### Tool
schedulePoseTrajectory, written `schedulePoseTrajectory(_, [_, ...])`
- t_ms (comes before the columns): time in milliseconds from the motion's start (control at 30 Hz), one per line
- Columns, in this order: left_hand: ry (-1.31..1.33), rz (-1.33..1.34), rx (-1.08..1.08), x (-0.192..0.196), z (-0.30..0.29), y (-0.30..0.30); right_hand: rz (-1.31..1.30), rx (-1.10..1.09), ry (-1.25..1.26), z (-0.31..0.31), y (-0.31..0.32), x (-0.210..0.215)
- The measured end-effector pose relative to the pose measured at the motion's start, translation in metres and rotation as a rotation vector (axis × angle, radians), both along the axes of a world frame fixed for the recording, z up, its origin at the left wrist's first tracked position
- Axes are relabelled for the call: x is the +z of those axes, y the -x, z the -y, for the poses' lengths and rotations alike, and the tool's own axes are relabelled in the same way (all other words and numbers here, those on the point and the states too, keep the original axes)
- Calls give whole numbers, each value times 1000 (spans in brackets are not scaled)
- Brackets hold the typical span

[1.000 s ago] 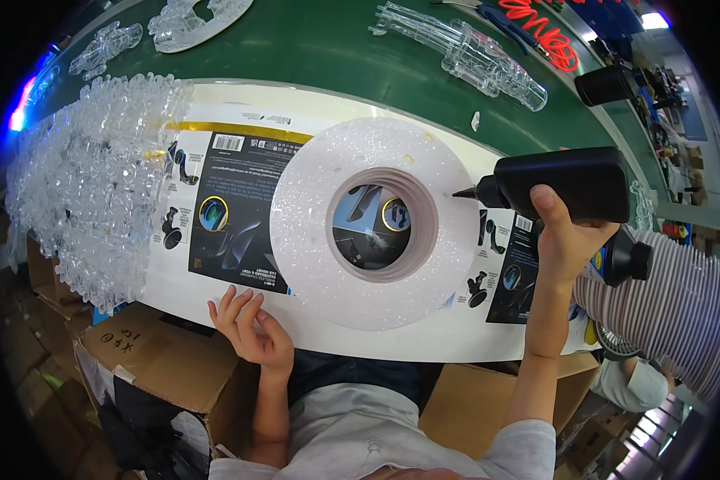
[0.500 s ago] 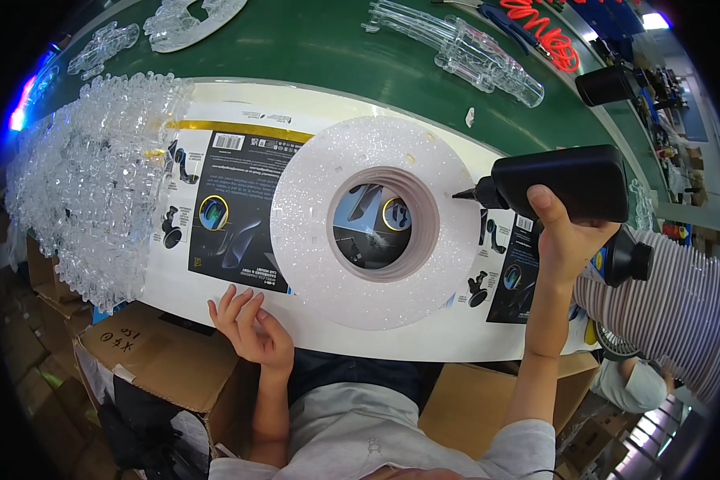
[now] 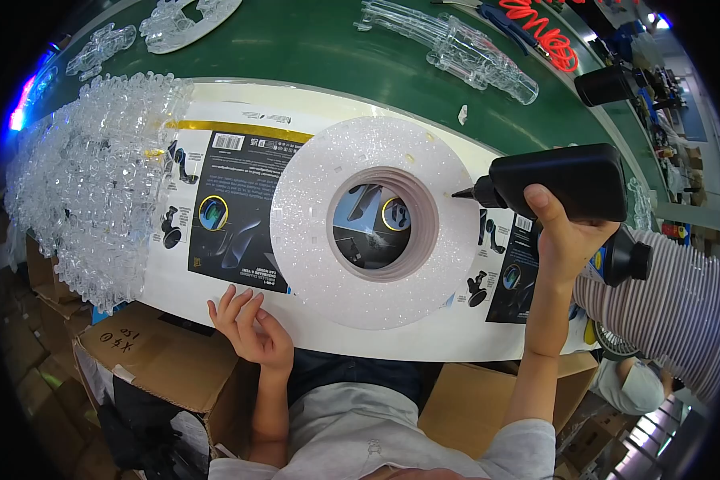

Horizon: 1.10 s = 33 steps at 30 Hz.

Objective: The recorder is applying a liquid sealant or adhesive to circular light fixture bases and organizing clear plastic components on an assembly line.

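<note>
A stack of white, glittery rings [image 3: 308,256] lies in front of me, its round middle hole showing the printed sheet below. My right hand [image 3: 566,244] grips a black squeeze bottle [image 3: 572,180] tipped on its side. The bottle's thin dark nozzle points left, and its tip is at the right part of the top ring, close to one of the small slots; whether it touches I cannot tell. Near the sheet's front edge, my left hand [image 3: 254,332] is held with its fingers apart and nothing in it, to the lower left of the rings.
Clear plastic parts [image 3: 88,184] are heaped at the left. Behind runs a green surface [image 3: 312,64] carrying more clear pieces [image 3: 456,52]. A second black bottle [image 3: 628,260] and a row of stacked rings [image 3: 672,304] stand at right. Cardboard boxes [image 3: 160,344] sit below the front edge.
The clear pieces on the green surface have shifted slightly left. My hands, the bottle and the rings look almost unmoved.
</note>
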State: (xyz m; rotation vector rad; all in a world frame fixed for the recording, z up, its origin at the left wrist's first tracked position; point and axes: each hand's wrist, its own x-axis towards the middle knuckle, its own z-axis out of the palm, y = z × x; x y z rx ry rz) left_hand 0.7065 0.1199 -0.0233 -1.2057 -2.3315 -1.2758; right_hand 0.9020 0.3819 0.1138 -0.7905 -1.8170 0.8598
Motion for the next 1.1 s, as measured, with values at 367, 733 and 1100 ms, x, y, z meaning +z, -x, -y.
schedulePoseTrajectory(367, [13, -16, -3, 3, 0, 0, -6, 63, -55, 2, 2, 4])
schedulePoseTrajectory(733, [22, -23, -2, -1, 2, 1, -91, 72, -56, 1, -6, -3])
schedulePoseTrajectory(1100, [47, -1, -3, 1, 4, 2, -167, 87, 1, 6, 1, 3])
